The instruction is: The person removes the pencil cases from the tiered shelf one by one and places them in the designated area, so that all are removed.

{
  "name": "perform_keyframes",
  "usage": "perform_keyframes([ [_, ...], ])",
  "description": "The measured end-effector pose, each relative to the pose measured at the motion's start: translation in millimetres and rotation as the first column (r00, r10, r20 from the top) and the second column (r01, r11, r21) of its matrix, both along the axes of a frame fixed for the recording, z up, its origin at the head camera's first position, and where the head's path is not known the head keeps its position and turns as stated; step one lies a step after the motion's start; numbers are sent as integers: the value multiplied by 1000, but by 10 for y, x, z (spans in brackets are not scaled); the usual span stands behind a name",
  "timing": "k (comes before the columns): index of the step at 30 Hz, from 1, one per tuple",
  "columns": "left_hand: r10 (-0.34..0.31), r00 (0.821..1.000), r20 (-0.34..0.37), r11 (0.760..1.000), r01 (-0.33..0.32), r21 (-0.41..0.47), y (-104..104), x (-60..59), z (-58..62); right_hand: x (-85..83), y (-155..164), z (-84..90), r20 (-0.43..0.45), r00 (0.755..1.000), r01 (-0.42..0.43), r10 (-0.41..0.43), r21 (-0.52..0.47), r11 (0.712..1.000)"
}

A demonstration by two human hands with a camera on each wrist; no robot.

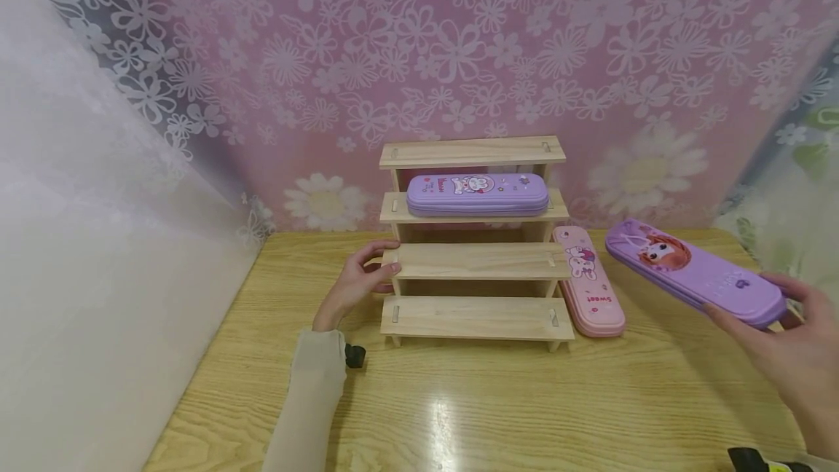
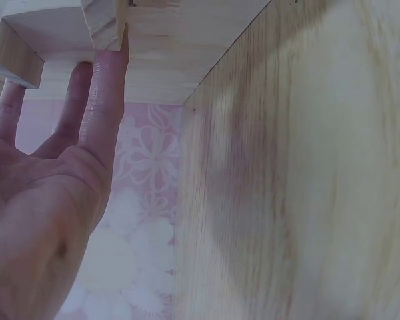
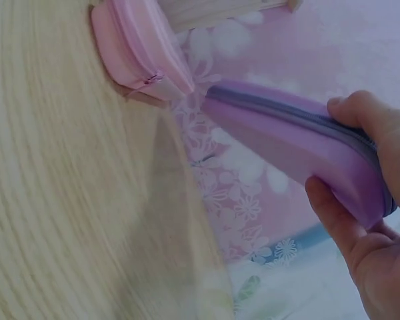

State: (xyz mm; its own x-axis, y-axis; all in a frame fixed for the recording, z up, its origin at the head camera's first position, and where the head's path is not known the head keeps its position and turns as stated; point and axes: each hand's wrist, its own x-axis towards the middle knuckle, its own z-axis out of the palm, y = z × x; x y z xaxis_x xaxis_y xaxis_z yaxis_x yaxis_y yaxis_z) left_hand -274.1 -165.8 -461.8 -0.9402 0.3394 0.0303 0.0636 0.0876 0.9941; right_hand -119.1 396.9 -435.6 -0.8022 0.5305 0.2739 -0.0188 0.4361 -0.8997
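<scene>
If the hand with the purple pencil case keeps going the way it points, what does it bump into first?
Probably the pink pencil case lying beside the wooden stepped shelf. The right hand holds the purple pencil case pointing up and left towards it, though depth is hard to judge.

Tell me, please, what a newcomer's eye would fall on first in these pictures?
Probably the stepped wooden rack at the middle of the table, with a purple pencil case lying on its second step from the top. Next, the right hand holds a second purple case in the air to the right, above a pink case lying flat beside the rack. The left hand touches the rack's left end.
</scene>
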Motion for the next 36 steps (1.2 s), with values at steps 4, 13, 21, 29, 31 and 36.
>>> perform_keyframes([
  [4, 11, 1000, 3, 1000, -11, -5, -2, 12, 2, -58, -18, -91, -38, 995, 93, -87, 189, 978],
  [13, 6, 1000, -14, 1000, -6, -13, -17, -14, -32, -118, -49, -202, 88, 977, 172, -196, 226, 959],
  [21, 6, 1000, -3, 1000, -6, 1, -7, -1, -15, -110, -3, -257, 110, 992, -58, 58, -4, 998],
  [29, 2, 1000, -16, 1000, -2, -10, 2, -3, -23, -90, 40, -326, 142, 958, -251, 251, -17, 968],
  [31, 2, 1000, -17, 1000, -2, -12, 2, -5, -27, -90, 50, -336, 182, 944, -288, 277, 36, 957],
  [36, 6, 1000, -22, 1000, -6, -11, -4, 3, -41, -123, 71, -380, 283, 906, -379, 315, 213, 900],
])
